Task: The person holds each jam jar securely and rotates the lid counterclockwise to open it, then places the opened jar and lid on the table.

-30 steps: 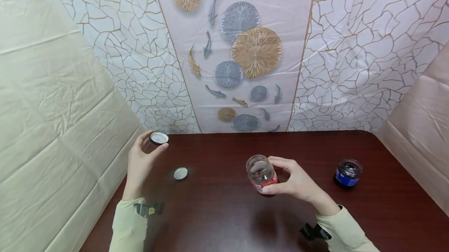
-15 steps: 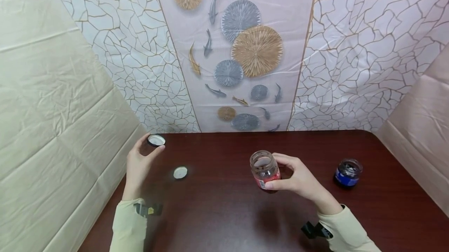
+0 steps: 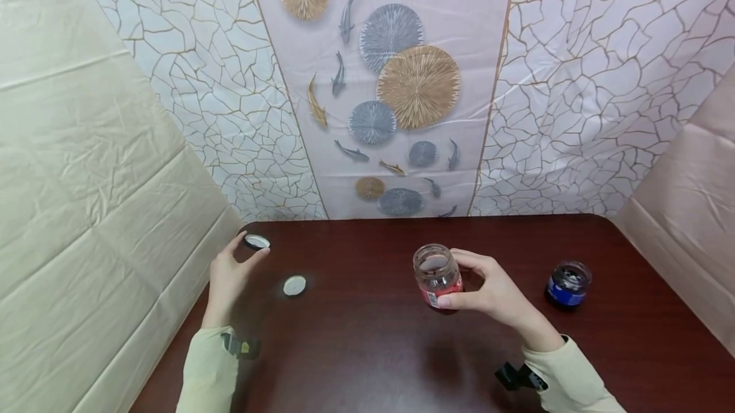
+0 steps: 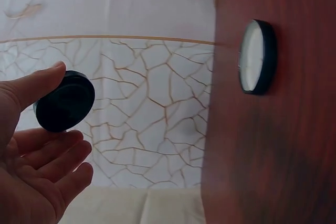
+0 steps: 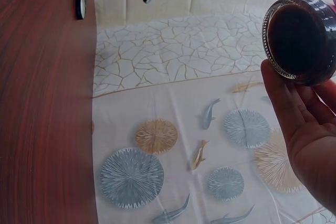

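My left hand (image 3: pixel 228 277) pinches a black jar lid (image 3: pixel 256 242) between thumb and fingers, its white inner side facing up. In the left wrist view the lid's dark outer face (image 4: pixel 65 103) shows. My right hand (image 3: pixel 495 290) grips an open glass jar (image 3: pixel 438 280) with a red label and dark contents, held above the table. Its round glass base (image 5: pixel 296 43) faces the right wrist camera. A second lid (image 3: pixel 295 285), white inside with a dark rim, lies on the table to the right of my left hand.
Another open glass jar (image 3: pixel 568 284) with a blue label and dark contents stands at the right on the dark red wooden table (image 3: pixel 356 336). A patterned cloth (image 3: pixel 396 145) hangs behind the table's back edge. Cream cloth panels (image 3: pixel 115 209) border both sides.
My left hand has lowered the lid slightly and tilted it more. My right hand has moved the red-labelled jar a little to the right and up. The loose lid and blue-labelled jar stay put.
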